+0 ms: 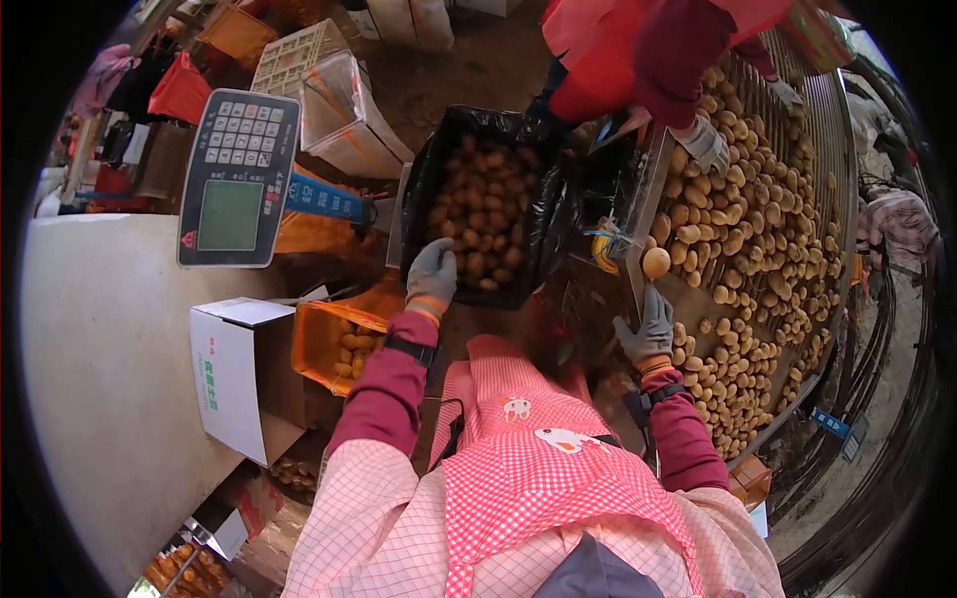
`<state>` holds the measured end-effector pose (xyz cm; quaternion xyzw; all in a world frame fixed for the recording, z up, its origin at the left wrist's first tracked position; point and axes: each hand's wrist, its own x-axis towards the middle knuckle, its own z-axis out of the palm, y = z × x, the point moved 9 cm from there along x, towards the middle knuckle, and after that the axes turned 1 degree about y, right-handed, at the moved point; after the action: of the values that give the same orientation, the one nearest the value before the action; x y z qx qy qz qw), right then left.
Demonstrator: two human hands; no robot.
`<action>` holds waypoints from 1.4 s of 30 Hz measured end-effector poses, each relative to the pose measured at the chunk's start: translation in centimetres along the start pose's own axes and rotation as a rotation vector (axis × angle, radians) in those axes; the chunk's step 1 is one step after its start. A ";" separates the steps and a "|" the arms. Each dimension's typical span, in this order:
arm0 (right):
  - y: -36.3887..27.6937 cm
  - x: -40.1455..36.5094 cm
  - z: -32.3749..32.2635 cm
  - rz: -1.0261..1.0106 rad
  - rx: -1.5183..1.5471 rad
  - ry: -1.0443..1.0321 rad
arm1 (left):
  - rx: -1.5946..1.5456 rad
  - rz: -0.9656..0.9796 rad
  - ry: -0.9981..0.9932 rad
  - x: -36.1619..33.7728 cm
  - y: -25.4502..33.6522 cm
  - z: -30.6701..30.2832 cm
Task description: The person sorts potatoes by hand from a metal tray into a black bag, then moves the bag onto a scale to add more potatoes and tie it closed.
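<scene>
My right hand (648, 331) pinches one fruit (655, 262); my left hand (431, 277) lies on one bag (424, 179) — grip unclear. One scale (237, 179), one heaped table (832, 120) — dirt floor (469, 70).

The left hand (431, 275) rests at the rim of the fruit-filled black bag (439, 164), while the right hand (648, 331) touches one yellow fruit (655, 262) at the table (832, 130) edge.

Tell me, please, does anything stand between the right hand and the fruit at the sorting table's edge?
Nothing visible does. The right hand has its fingertips at the fruit; the sorting table's rim lies just beside.
</scene>
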<state>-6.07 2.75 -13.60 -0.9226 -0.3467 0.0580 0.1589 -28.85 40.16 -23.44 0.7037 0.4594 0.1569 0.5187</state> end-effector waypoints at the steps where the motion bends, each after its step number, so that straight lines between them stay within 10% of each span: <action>1: 0.1 0.1 -0.1 0.012 0.020 0.020 | 0.177 -0.011 -0.110 2.0 -0.8 1.6; 4: -0.2 0.2 -0.4 0.060 0.029 0.035 | 0.919 0.289 -0.095 5.6 1.9 3.7; 5: -0.2 0.4 -0.6 0.083 0.023 0.034 | 0.984 0.094 -0.248 7.0 0.0 4.9; 9: -0.5 0.6 -0.9 0.077 0.029 0.053 | 1.018 -0.118 -0.428 5.5 -1.6 9.8; 13: -0.8 0.5 -1.1 0.060 -0.016 0.091 | 1.217 0.098 -0.585 -0.3 1.7 13.5; 17: -0.8 0.1 -1.6 0.052 -0.056 0.106 | 0.967 0.020 -1.141 -4.1 -7.5 17.7; 23: -0.9 -0.5 -2.4 0.086 -0.046 0.101 | 0.991 -0.014 -0.960 -5.4 -0.6 10.1; 28: -0.2 -0.9 -2.7 0.050 0.046 0.167 | 0.713 0.499 -0.652 -7.0 0.3 7.0; 35: 3.5 -0.4 -4.3 0.177 0.194 0.446 | 0.581 0.642 -0.369 -9.6 2.7 2.1; 40: 4.5 9.3 -8.5 -0.056 0.025 0.484 | 0.398 -0.226 -0.377 -11.7 -5.9 -3.5; 42: 3.0 13.3 -9.4 -0.181 -0.095 0.441 | 0.431 -0.214 -0.351 -12.2 -7.1 -4.4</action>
<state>7.84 7.00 -5.65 -0.8846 -0.3872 -0.1755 0.1919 -41.79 33.15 -24.67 0.7616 0.4569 -0.1237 0.4426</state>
